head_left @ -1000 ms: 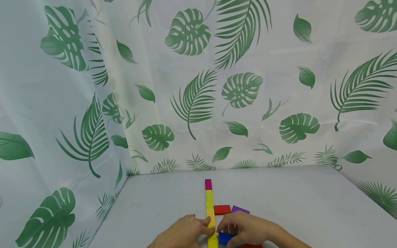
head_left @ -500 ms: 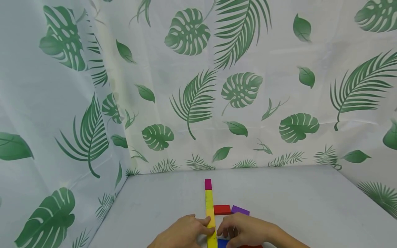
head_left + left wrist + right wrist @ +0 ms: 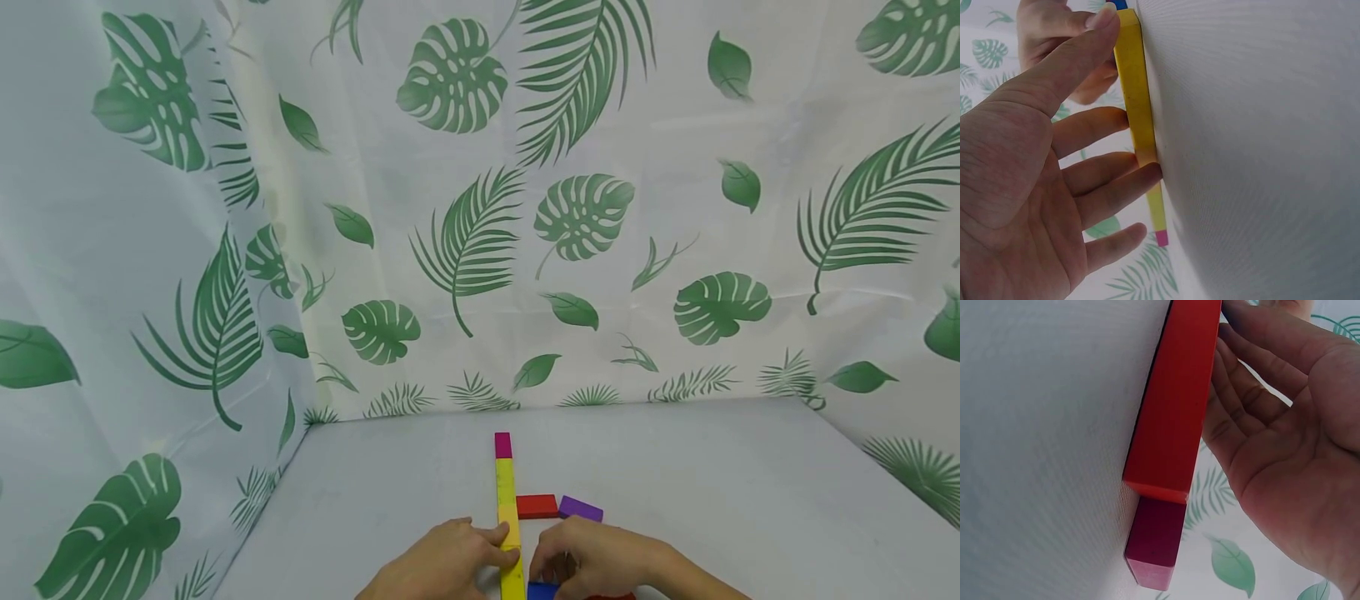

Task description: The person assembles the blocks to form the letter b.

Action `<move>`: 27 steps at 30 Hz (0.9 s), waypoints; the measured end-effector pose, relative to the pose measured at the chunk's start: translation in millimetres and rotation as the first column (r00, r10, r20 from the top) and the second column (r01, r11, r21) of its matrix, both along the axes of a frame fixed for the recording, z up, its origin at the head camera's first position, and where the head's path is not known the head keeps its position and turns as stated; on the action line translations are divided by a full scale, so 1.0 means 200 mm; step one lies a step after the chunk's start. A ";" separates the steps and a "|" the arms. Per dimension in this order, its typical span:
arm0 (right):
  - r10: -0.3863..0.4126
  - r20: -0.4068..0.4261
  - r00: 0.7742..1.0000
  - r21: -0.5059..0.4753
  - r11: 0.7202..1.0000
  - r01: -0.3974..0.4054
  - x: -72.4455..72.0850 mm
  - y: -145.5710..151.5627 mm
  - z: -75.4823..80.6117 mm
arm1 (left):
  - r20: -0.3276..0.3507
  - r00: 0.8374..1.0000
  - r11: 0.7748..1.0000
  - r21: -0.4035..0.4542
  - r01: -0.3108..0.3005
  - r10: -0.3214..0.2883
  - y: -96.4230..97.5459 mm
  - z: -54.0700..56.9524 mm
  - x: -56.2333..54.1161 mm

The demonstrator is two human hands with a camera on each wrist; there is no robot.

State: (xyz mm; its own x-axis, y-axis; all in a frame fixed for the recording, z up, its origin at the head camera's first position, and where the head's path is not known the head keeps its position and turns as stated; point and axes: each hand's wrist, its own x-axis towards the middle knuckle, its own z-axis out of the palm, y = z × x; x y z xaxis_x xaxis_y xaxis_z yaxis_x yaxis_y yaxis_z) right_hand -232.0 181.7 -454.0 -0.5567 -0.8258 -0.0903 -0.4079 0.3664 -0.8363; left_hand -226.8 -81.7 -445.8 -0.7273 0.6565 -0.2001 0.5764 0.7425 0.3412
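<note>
A straight row of blocks runs away from me: a yellow block (image 3: 513, 583), a paler yellow one (image 3: 509, 515), a yellow-green one (image 3: 506, 479) and a magenta one (image 3: 503, 446) at the far end. My left hand (image 3: 438, 567) lies along the row's left side, fingertips touching it, fingers fairly straight in the left wrist view. Just right of the row, my right hand (image 3: 603, 554) grips a blue block (image 3: 542, 591) between curled fingers and thumb. The blue block is partly hidden by that hand and the frame's bottom edge.
A red block (image 3: 537, 507) lies against the row's right side, a purple block (image 3: 581, 508) beside it. Another red block (image 3: 613, 597) shows below my right hand. In the right wrist view, a red block (image 3: 1169, 400) and a magenta block (image 3: 1155, 534) stand end to end.
My right hand has drawn the blue block slightly nearer to me, along the right side of the row. The left hand and the row keep their places.
</note>
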 end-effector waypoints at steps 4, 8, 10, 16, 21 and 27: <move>0.017 0.017 1.000 -0.013 1.000 -0.017 0.00 0.00 -0.01 | -0.010 1.000 1.000 0.006 0.015 -0.015 0.00 -0.01 0.00; 0.030 0.028 0.999 -0.024 0.999 -0.030 0.00 -0.01 -0.01 | -0.005 1.000 1.000 0.011 0.014 -0.014 0.00 -0.01 0.00; 0.034 0.029 0.999 -0.025 0.999 -0.033 0.00 -0.01 -0.01 | 0.003 1.000 1.000 0.013 0.005 -0.005 0.00 -0.01 0.00; 0.039 0.038 0.999 -0.021 0.999 -0.038 0.00 -0.01 -0.01 | 0.025 0.999 0.999 0.021 -0.026 0.025 0.00 -0.01 0.00; 0.037 0.036 0.999 -0.014 0.999 -0.036 0.00 -0.01 0.00 | 0.013 1.000 1.000 0.000 -0.024 0.024 0.00 -0.01 0.00; 0.038 -0.030 0.999 -0.010 0.999 -0.038 -0.02 0.06 0.05 | 0.033 0.998 0.999 -0.014 -0.052 0.052 0.01 -0.02 0.00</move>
State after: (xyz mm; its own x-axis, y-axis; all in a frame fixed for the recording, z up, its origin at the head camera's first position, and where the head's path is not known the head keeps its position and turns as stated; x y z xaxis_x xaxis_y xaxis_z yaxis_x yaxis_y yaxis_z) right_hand -235.7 193.6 -443.5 -0.5271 -0.8473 -0.0653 -0.4466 0.3415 -0.8270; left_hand -227.0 -79.9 -448.9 -0.7531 0.6152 -0.2330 0.5255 0.7757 0.3495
